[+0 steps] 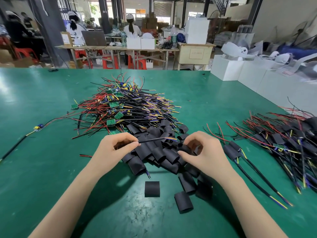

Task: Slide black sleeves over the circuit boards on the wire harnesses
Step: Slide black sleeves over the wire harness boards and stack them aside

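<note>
Black cable (154, 140) pinched by left hand (114, 146); right hand (204, 148) grips a sleeve (186, 149).

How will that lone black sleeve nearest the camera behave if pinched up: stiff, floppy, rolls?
The lone black sleeve lies flattened on the green table, so it probably won't roll. It looks thin-walled, likely light and squashy when pinched. Its matte surface suggests decent grip.

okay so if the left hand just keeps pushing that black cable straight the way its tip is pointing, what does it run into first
Probably the right hand, whose fingers pinch a black sleeve. The black cable in the left hand points right toward them, though depth is unclear.
</note>
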